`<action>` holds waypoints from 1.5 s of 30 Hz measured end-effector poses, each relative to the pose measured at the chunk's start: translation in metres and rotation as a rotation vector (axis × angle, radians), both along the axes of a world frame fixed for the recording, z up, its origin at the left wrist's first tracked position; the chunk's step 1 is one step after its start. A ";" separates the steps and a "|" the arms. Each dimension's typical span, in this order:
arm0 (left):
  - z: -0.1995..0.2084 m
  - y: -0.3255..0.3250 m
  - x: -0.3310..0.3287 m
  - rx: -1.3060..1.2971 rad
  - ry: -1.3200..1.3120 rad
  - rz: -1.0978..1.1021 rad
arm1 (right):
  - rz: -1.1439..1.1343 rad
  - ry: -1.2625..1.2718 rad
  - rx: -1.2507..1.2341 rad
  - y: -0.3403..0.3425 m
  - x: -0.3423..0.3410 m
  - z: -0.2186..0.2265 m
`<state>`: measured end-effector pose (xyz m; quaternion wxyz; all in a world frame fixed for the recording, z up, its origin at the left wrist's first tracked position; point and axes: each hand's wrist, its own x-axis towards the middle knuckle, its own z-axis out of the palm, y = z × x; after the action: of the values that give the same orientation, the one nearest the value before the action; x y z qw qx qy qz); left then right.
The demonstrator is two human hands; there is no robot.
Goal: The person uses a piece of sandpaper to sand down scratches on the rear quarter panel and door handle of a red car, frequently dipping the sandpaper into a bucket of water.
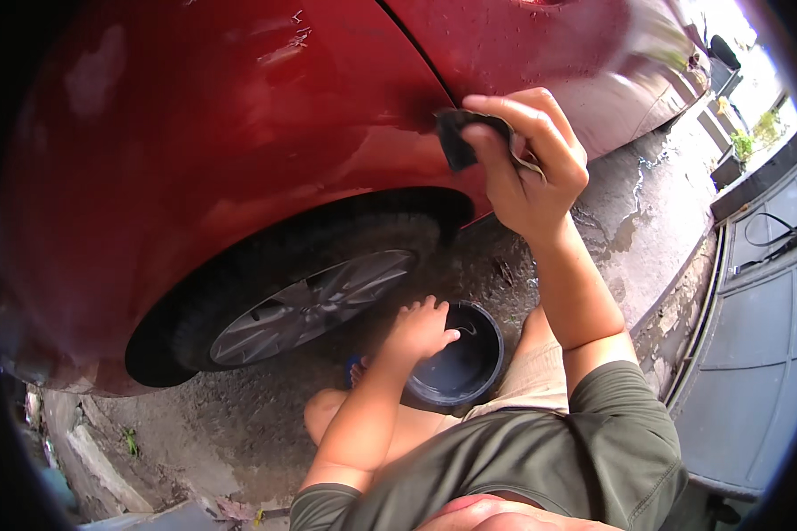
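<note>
My right hand (540,164) is raised at the side of a red car (266,106). Pinched between its thumb and fingers is a bent piece of dark sandpaper (457,143), black on one face and paler along its edge. The sandpaper is at the painted panel, just above the wheel arch and close to a dark panel seam; whether it presses on the paint I cannot tell. Lower down, my left hand (421,329) is open with its fingers apart, over the near-wheel side of a round black bucket (499,354). Greyish liquid shows inside the bucket.
The car's wheel (308,310), with silver spokes, stands left of the bucket. Wet concrete (239,434) lies underneath. A grey metal gate (753,354) runs along the right, with a dark strap hanging on it. A small blue thing (352,365) is beside the bucket.
</note>
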<state>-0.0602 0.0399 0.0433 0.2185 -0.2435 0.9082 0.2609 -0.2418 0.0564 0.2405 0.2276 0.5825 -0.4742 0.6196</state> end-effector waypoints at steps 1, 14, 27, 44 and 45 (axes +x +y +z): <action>-0.001 -0.001 0.001 0.001 -0.012 0.000 | 0.006 0.000 -0.005 -0.008 -0.003 0.002; -0.007 0.007 0.004 0.017 -0.062 -0.033 | -0.128 0.132 -0.274 -0.057 0.002 0.030; -0.006 0.007 -0.003 0.003 -0.058 -0.071 | -0.017 0.145 -0.300 -0.089 0.027 0.085; -0.007 0.003 0.003 -0.001 0.076 -0.013 | -0.338 -0.135 -0.283 -0.041 0.043 -0.010; -0.010 0.000 0.001 -0.003 0.079 -0.006 | -0.268 -0.053 -0.371 -0.056 0.043 -0.005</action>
<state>-0.0595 0.0400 0.0337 0.1828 -0.2304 0.9174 0.2682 -0.1990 0.0001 0.2354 0.3985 0.4462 -0.4313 0.6753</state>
